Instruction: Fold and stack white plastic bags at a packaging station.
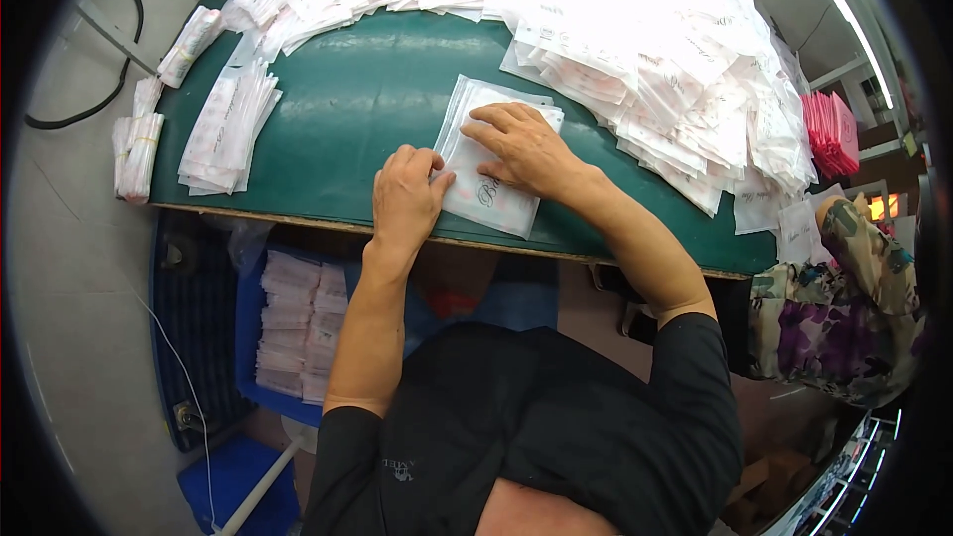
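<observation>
A frosted plastic bag (pixel 501 213) with dark script print lies flat near the front edge of the green table, apparently on top of another one or two. My left hand (pixel 402 201) is at the bag's left edge, fingers curled and the thumb bent in over the border, closed on it. Across the bag's upper part rests my right hand (pixel 528 149), its fingers spread and flat on the plastic, with nothing gripped. Part of the bag is hidden under both hands.
A large heap of similar bags (pixel 635 30) covers the table's back and right. A neat stack (pixel 226 134) and rolled bundles (pixel 137 154) lie at left. Below the front edge stands a blue crate (pixel 246 337) of packed bags. Pink packets (pixel 832 134) and a person's floral sleeve (pixel 834 308) are at right.
</observation>
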### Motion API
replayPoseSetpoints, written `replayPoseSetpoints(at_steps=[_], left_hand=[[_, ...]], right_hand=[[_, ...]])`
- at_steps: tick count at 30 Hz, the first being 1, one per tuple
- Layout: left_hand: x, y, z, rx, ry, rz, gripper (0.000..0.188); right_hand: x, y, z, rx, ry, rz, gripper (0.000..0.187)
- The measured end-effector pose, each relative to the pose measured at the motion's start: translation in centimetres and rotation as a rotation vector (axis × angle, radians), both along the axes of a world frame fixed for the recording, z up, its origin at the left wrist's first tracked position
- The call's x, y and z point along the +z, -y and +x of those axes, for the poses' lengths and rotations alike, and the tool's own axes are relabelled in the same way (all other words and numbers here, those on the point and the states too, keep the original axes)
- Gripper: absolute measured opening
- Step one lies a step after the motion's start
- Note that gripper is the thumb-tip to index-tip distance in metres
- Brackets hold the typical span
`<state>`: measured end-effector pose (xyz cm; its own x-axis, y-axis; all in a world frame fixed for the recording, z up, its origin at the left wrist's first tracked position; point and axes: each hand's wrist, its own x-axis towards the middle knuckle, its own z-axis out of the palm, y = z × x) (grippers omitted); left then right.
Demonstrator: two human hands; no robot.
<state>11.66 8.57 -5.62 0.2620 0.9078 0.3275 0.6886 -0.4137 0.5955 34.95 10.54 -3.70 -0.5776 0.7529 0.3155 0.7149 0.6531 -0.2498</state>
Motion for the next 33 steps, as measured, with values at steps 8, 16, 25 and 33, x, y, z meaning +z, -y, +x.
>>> replayPoseSetpoints(at_steps=[8, 16, 25, 33], left_hand=[[1.3, 3.2, -1.7, -0.059, 0.046, 0.221, 0.015], [2.7, 7.8, -7.3, -0.073, 0.374, -0.047, 0.017], [2.1, 12.0, -9.5, 0.0, 0.509, -0.043, 0.017], [2.3, 14.0, -10.5, -0.001, 0.484, 0.021, 0.018]], right_hand=[[1.5, 1.7, -3.0, 0.121, 0.131, 0.11, 0.017], [4.9, 6.2, -4.8, 0.157, -0.164, -0.081, 0.014], [4.2, 11.2, -11.7, 0.166, -0.337, 0.299, 0.027], [3.0, 12.9, -14.2, 0.196, -0.444, 0.263, 0.027]])
